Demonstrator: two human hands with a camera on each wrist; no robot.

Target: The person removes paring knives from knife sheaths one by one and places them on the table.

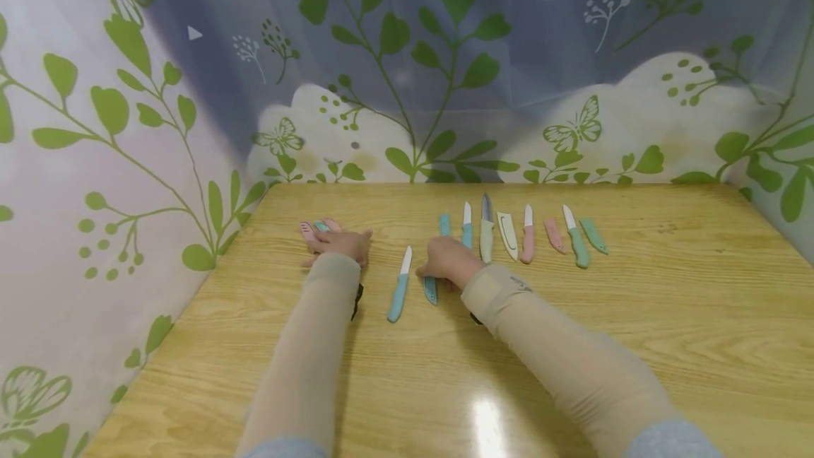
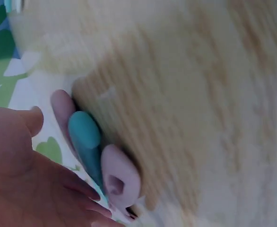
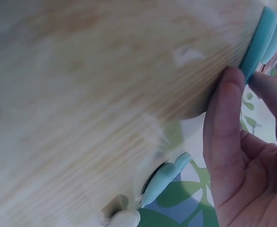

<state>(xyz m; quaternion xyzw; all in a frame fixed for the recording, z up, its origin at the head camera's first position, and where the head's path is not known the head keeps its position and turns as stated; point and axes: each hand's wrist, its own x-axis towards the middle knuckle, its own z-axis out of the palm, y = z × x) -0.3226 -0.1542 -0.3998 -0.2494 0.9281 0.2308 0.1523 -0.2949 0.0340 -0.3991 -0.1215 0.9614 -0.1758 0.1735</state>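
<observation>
My left hand point(image 1: 343, 246) lies at a small pile on the left, fingers straight beside it. The pile holds a pink piece point(image 1: 309, 233) with slots and a teal piece point(image 1: 321, 226); in the left wrist view a teal handle point(image 2: 85, 132) lies between pink parts, one a handle with a hole point(image 2: 124, 170). My right hand point(image 1: 450, 260) pinches a blue knife sheath point(image 1: 430, 291) between thumb and fingers, close over the table; the hand hides the sheath's upper part. Left of it lies a bare blue-handled knife point(image 1: 399, 294), blade pointing away.
Beyond and right of my right hand runs a row: blue sheath point(image 1: 444, 223), blue knife point(image 1: 467, 226), cream knife point(image 1: 486, 239), cream sheath point(image 1: 506, 235), pink knife point(image 1: 528, 239), pink sheath point(image 1: 553, 235), green knife point(image 1: 577, 246), green sheath point(image 1: 594, 235). Patterned cloth point(image 1: 356, 126) borders the wooden table point(image 1: 572, 345).
</observation>
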